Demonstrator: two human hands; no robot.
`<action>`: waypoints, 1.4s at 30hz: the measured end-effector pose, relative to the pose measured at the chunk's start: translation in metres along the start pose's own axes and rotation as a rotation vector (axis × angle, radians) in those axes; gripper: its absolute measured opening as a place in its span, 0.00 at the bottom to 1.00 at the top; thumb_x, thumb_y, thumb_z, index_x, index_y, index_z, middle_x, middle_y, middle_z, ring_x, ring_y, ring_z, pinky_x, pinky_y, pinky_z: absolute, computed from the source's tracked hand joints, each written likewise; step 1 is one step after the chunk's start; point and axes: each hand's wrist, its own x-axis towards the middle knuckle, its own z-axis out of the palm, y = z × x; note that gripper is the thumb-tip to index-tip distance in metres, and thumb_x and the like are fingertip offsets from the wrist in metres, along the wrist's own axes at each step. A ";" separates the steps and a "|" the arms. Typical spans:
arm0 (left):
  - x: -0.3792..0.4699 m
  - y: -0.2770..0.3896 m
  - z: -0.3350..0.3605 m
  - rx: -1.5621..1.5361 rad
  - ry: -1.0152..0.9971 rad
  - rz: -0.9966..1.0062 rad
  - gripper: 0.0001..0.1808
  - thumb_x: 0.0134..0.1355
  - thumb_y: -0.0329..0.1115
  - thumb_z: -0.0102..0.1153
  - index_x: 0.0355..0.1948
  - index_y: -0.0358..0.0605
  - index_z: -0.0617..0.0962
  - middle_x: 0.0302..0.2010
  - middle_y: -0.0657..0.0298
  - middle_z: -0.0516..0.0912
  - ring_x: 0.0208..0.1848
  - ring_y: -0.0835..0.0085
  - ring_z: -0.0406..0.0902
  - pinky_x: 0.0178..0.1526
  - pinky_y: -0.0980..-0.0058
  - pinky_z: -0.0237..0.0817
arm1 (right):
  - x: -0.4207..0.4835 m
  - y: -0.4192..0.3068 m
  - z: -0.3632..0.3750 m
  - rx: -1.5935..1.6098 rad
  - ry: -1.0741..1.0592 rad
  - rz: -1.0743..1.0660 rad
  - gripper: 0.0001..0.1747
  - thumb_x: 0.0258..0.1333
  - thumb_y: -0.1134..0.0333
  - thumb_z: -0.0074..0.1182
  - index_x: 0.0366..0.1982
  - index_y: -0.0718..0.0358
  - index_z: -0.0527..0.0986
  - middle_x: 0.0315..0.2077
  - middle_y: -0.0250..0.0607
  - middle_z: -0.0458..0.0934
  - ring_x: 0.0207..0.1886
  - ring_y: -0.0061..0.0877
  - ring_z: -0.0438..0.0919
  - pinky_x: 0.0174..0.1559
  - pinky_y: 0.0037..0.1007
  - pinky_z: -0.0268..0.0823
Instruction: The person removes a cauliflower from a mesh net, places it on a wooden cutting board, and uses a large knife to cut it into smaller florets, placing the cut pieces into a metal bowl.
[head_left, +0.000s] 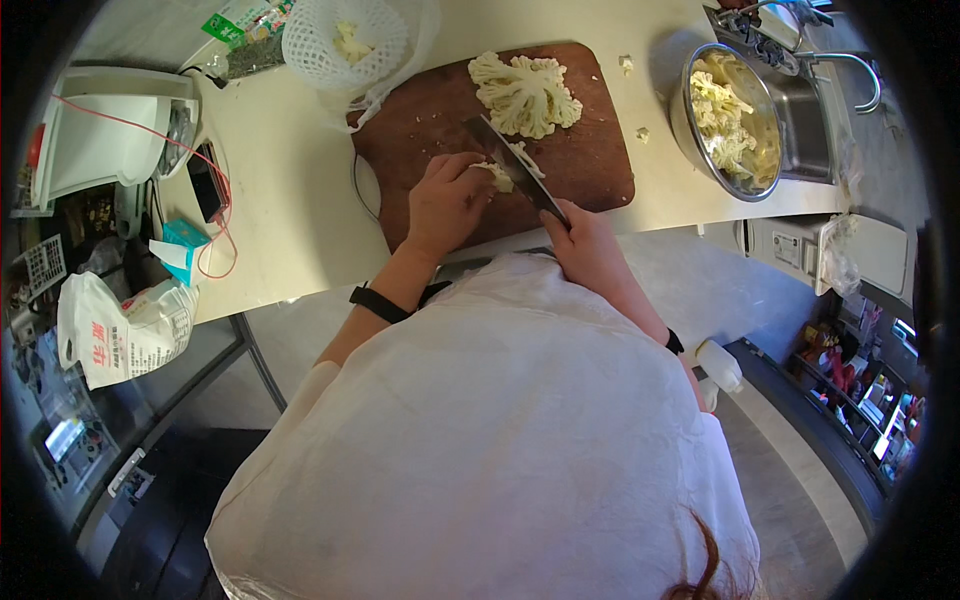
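My left hand (450, 196) holds a small cauliflower piece (496, 177) on the brown wooden cutting board (427, 105). In my right hand (589, 244) is the handle of a kitchen knife (517, 166), its blade pointing up and left across the board. The blade lies just right of the held piece, and a thin cauliflower slice (528, 159) shows on the blade's far side. A large cauliflower section (526, 94) rests near the board's far edge, beyond the knife tip. Small crumbs are scattered over the board.
A steel bowl (679, 120) of cauliflower florets stands at the right, beside the sink (806, 127). A plastic bag with white foam netting (307, 37) overlaps the board's far left corner. Farther left are a phone (208, 182) with a red cable, a teal box (180, 244) and a white plastic bag (124, 330).
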 end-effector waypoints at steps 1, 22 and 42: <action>0.000 0.000 0.000 0.000 -0.003 -0.001 0.13 0.49 0.28 0.65 0.38 0.46 0.79 0.44 0.61 0.79 0.47 0.61 0.75 0.47 0.66 0.69 | 0.000 0.000 0.000 0.010 -0.004 -0.004 0.13 0.59 0.65 0.50 0.41 0.66 0.76 0.25 0.58 0.77 0.31 0.52 0.76 0.33 0.44 0.69; -0.013 -0.008 -0.002 -0.144 0.184 -0.150 0.11 0.50 0.27 0.65 0.34 0.40 0.78 0.36 0.57 0.78 0.38 0.59 0.76 0.42 0.66 0.69 | -0.017 -0.014 0.000 -0.131 -0.134 0.053 0.16 0.59 0.64 0.49 0.47 0.61 0.76 0.28 0.56 0.79 0.32 0.49 0.78 0.36 0.45 0.70; -0.018 -0.015 0.008 -0.146 0.296 -0.050 0.05 0.49 0.23 0.63 0.28 0.41 0.78 0.29 0.57 0.77 0.29 0.60 0.75 0.31 0.67 0.68 | 0.019 -0.018 0.023 -0.209 -0.194 0.019 0.16 0.56 0.66 0.47 0.46 0.61 0.76 0.30 0.57 0.79 0.36 0.50 0.79 0.41 0.48 0.70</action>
